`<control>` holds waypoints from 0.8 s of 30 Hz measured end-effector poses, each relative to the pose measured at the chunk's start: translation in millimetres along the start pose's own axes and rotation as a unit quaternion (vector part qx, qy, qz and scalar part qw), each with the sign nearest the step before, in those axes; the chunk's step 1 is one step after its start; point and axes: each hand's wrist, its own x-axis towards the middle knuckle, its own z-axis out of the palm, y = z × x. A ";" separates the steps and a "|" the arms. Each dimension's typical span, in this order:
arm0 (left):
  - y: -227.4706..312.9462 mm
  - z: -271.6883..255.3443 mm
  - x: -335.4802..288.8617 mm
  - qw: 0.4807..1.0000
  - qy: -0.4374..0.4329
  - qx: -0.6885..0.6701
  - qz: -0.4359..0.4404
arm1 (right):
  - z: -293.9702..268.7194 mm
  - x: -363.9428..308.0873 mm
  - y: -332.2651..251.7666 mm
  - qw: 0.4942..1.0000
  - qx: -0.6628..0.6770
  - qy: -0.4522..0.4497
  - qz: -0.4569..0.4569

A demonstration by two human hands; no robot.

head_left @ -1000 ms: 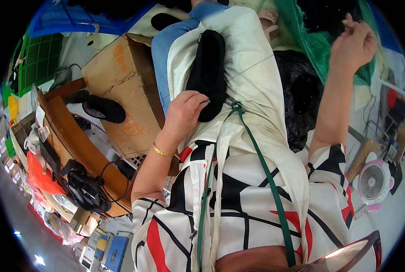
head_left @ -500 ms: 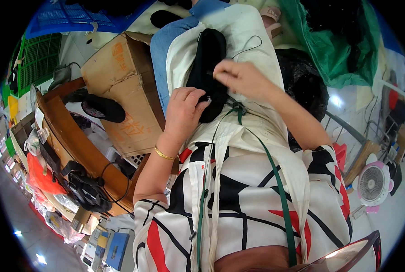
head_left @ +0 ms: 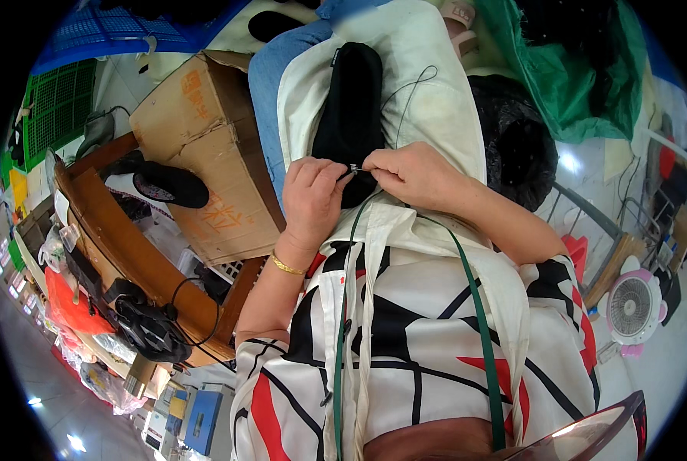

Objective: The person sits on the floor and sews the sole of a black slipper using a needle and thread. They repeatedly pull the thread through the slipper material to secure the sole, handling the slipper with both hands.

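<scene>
A black fabric slipper [head_left: 351, 107] lies lengthwise on the white apron [head_left: 451, 115] over my lap, its near end between my hands. My left hand [head_left: 313, 196] pinches the slipper's near edge beside a small pale tag. From the other side, my right hand [head_left: 416, 175] has thumb and fingers pressed together on a thin, needle-like sliver that points at the tag. The sliver is too small to name surely. A dark thread [head_left: 413, 83] loops across the apron beyond my right hand. Green cords [head_left: 474, 307] run down over my patterned top.
Left of my lap stand a cardboard box [head_left: 197, 146] and a curved wooden table [head_left: 128, 246], with another black slipper [head_left: 176, 184] beside them. At right are a bin lined with black plastic [head_left: 512, 146], a green sack [head_left: 589, 115] and a fan [head_left: 632, 307].
My right hand has come down and left from above the slipper to meet my left hand at its near end. The view has shifted slightly.
</scene>
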 end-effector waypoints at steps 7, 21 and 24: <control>-1.7 1.7 -0.3 1.000 0.015 0.007 0.022 | -4.2 2.6 -1.9 1.000 -0.010 -0.013 -0.004; -0.6 7.9 -5.2 0.999 0.042 -0.009 0.020 | 34.1 5.9 -0.8 0.996 -0.091 0.018 -0.003; 0.3 7.4 -3.9 0.998 0.054 -0.025 0.004 | 38.8 7.2 3.1 0.994 -0.096 0.047 -0.018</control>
